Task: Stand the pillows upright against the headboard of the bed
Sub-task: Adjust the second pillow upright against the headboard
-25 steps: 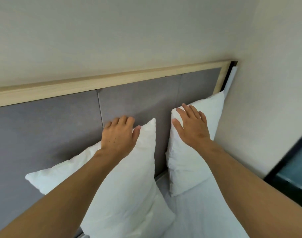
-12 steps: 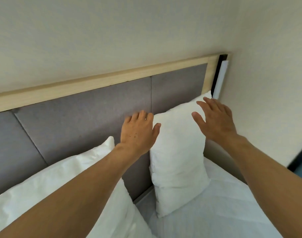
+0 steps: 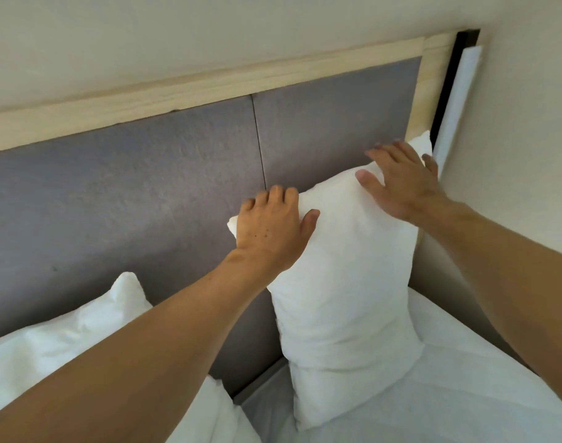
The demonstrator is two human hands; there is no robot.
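A white pillow [image 3: 350, 302] stands upright on the bed, its back against the grey padded headboard [image 3: 119, 199] near the right end. My left hand [image 3: 271, 231] lies over the pillow's top left corner, fingers hooked behind the edge and thumb on the front. My right hand [image 3: 401, 183] rests flat on its top right part, fingers spread. A second white pillow [image 3: 59, 346] leans against the headboard at the lower left, partly hidden by my left forearm.
The headboard has a light wooden frame [image 3: 209, 87] along its top. A cream wall [image 3: 522, 148] closes in right beside the bed. A white strip [image 3: 458, 100] runs down the corner. White sheets [image 3: 449, 404] cover the mattress.
My left hand left the left pillow and came onto the right pillow's top left corner. My right hand settled on its top right. The view swung right.
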